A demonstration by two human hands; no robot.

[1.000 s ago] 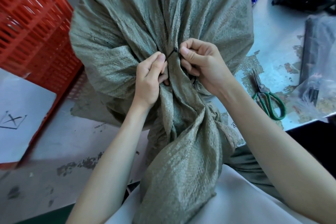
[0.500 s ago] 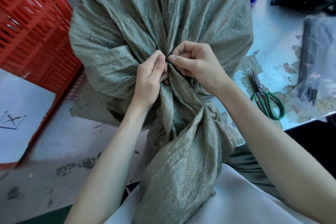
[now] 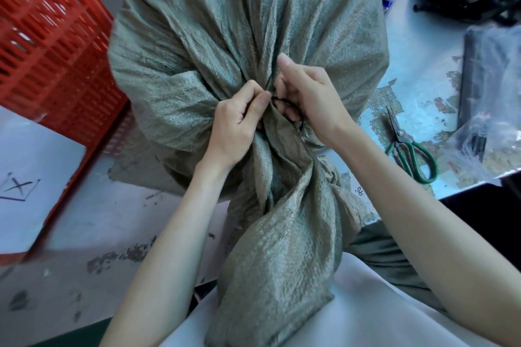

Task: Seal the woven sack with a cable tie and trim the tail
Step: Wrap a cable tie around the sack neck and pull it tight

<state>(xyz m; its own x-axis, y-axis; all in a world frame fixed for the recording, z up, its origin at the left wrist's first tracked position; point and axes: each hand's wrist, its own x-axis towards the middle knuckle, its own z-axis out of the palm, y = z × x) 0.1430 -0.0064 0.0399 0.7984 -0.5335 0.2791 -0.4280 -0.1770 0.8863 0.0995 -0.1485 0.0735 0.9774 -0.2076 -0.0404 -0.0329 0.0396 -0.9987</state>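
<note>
Black cable tie [image 3: 282, 100] between left hand [image 3: 239, 121] and right hand [image 3: 307, 98], on woven sack [image 3: 225, 36]

A pale blue-grey painted table [image 3: 423, 45], its paint flaked off in brownish patches, carries a large grey-green woven sack [image 3: 225, 36] in the middle. A red plastic lattice crate [image 3: 50, 45] stands just beside it at the left. At the right lie green-handled metal scissors [image 3: 408, 146], closed, near a clear plastic bag [image 3: 490, 144].

Packing workshop: worn, paint-chipped worktable [image 3: 417, 45], red plastic crate [image 3: 53, 45], green-handled scissors [image 3: 408, 146], bagged supplies [image 3: 490, 132].
</note>
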